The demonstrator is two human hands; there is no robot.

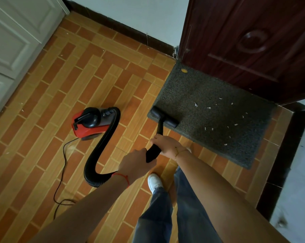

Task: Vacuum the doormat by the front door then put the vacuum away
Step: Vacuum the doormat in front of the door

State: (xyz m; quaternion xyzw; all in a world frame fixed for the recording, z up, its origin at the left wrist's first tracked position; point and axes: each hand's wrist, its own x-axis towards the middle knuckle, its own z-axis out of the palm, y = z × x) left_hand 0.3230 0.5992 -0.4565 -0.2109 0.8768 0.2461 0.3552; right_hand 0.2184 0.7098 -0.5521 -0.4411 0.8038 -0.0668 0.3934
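Both hands, left hand and right hand, are wrapped round the black plastic wand. The flat black nozzle should be pressed across the grey bristly doormat towards the white scraps.

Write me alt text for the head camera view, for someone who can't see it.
Both hands, left hand and right hand, grip a black vacuum wand whose nozzle rests on the near left corner of a dark grey doormat strewn with white paper scraps, before a dark red door. A red canister vacuum sits on orange tiles to the left.
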